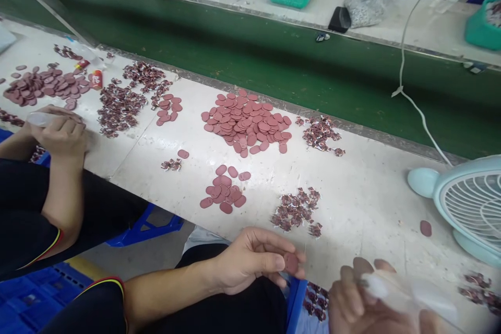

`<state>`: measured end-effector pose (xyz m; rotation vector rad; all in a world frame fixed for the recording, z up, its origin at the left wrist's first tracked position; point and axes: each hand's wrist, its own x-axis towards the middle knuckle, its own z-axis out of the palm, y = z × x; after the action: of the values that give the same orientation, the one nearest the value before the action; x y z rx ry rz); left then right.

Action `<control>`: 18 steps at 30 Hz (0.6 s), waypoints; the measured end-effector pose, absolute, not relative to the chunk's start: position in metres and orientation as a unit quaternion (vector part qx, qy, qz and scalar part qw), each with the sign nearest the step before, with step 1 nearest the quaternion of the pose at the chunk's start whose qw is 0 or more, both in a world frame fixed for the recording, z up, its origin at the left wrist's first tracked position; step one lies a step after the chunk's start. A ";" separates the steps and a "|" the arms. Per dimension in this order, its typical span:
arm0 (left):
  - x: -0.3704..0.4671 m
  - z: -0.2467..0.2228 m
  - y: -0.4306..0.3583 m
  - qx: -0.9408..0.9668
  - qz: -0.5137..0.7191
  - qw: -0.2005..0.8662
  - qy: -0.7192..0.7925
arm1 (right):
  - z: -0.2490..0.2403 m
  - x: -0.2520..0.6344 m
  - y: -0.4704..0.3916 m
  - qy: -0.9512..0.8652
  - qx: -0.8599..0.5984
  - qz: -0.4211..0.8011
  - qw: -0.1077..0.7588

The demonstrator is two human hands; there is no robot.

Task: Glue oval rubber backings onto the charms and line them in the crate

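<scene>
Your left forearm point(172, 284): bare, slanting in from lower left, wrist point(219, 274) nearly straight. Your left hand point(256, 261): thumb point(270, 262) and index finger brought together in pinch, other fingers loosely curved. Your right hand point(370, 315): blurred, low at right, fingers bent, partly cut off by bottom edge. Hands apart, your right one lower in view.

A white counter point(364, 177) carries a lg. pile of reddish oval discs point(246, 121), w/ a smaller pile point(224, 191) nr. its edge. Clustered brown parts point(293, 210) & a lt.-blue fan point(450, 188) sit at rt.
</scene>
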<state>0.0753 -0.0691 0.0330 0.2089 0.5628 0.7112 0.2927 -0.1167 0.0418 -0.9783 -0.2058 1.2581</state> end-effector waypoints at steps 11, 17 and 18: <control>0.049 0.031 -0.056 0.101 0.372 0.860 0.336 | -0.008 0.340 -0.108 0.099 -0.202 0.676 0.702; 0.046 0.031 -0.054 0.114 0.368 0.853 0.352 | 0.020 0.290 -0.086 -0.380 -0.826 0.318 0.268; 0.047 0.031 -0.055 0.115 0.366 0.854 0.353 | 0.017 0.288 -0.081 -0.421 -0.839 0.279 0.203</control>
<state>0.0467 -0.0549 0.0314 0.2422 0.7418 0.7696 0.2878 -0.0805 0.0175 -2.3420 -1.1742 0.7800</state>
